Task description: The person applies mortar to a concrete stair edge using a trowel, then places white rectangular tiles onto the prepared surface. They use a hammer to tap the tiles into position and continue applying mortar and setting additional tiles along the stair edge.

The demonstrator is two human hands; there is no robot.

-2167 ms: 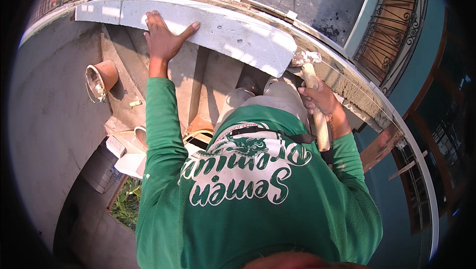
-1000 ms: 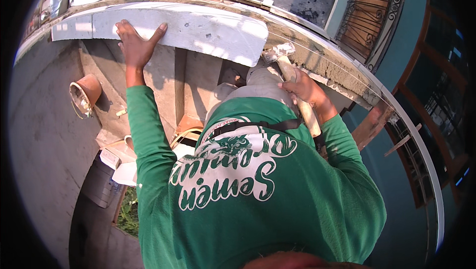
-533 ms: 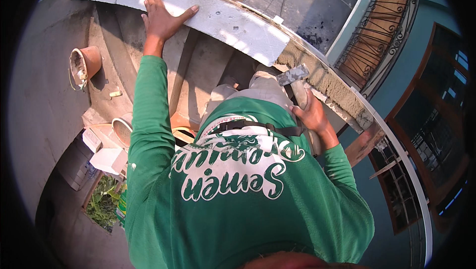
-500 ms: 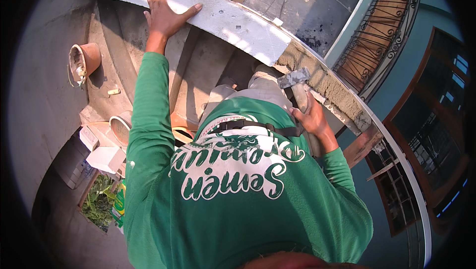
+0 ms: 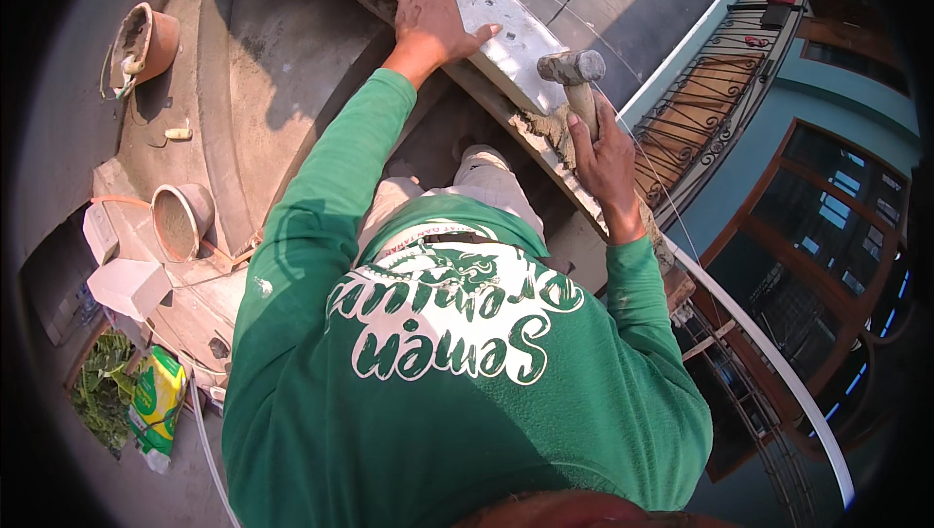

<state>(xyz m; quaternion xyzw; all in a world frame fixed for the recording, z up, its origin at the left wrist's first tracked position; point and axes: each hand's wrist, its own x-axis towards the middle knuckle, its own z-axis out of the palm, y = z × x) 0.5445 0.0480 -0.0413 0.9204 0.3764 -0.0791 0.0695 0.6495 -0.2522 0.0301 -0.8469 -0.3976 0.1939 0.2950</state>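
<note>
With the left hand (image 5: pixel 435 14) spread flat on the grey block (image 5: pixel 486 17), the right hand (image 5: pixel 605 160) grips a raised hammer (image 5: pixel 576 80); seating looks unfinished.

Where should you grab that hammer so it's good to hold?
Grab the hammer by its wooden handle, low down, away from the heavy metal head. Come from below, as the right hand does: the head points up, so the handle end is the free part.
</note>
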